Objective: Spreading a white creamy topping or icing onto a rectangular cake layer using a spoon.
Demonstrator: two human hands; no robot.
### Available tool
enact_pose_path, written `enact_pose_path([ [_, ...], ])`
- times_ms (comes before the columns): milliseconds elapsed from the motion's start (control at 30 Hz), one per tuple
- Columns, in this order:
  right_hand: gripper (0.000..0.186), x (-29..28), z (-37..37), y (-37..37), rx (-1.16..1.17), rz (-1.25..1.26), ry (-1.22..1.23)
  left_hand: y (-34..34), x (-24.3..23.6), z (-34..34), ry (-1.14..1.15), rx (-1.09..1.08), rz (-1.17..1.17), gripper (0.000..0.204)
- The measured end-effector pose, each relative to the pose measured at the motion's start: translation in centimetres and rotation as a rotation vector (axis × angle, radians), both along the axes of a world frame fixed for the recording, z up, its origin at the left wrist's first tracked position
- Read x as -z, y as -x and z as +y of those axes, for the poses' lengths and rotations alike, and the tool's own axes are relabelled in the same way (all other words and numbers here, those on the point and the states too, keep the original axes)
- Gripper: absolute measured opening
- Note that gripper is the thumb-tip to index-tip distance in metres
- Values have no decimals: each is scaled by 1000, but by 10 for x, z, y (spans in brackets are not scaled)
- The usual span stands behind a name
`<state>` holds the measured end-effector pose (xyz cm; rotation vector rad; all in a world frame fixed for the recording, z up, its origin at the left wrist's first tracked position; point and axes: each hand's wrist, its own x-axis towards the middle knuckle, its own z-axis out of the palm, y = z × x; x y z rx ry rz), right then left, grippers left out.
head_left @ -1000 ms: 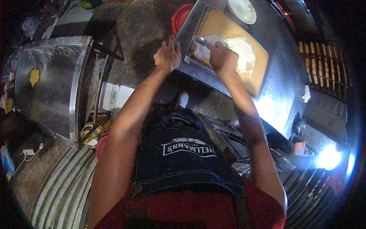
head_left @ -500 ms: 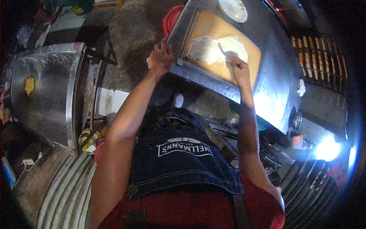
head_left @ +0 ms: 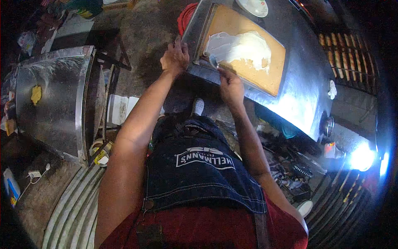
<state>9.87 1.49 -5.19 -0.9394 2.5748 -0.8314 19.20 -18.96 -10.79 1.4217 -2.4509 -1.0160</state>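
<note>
The right grip (head_left: 231,88) pinches a spoon (head_left: 213,62); the left grip (head_left: 174,58) (loosely spread) looks empty. Beyond them, cream (head_left: 244,47) only partly covers the cake (head_left: 271,81).

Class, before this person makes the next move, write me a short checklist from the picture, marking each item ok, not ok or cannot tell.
1. Spoon gripped by the right hand: ok, the fingers close on its handle.
2. Left hand clear of the white spread: ok, it is by the left edge of the metal table.
3. White spread covering the whole tan sheet: not ok, bare tan shows around it.
4. White bowl off the tan sheet: ok, it is beyond the far edge.
5. Enough spread on the spoon: cannot tell, too small to judge.
</note>
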Motion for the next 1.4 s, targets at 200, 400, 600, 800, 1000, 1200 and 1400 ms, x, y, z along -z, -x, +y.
enact_pose_path([
  [200,27,-18,1,1,12,-102,19,-3,4,-5,-37,7,0,54],
  [400,28,-16,-9,15,-13,54,-32,3,9,-5,-62,8,10,55],
  [600,30,-48,-32,-33,-105,254,-379,-2,10,-5,-68,22,26,57],
  [800,32,-53,-34,-26,-105,231,-329,1,2,-4,-130,30,-40,56],
  [1000,32,-55,-41,-46,-155,299,-406,-2,9,-3,-85,21,16,54],
  [1200,31,-55,0,-8,-42,82,-181,6,21,-1,-8,35,28,56],
  [1400,25,-26,61,118,37,-77,134,-3,62,-16,89,117,28,55],
])
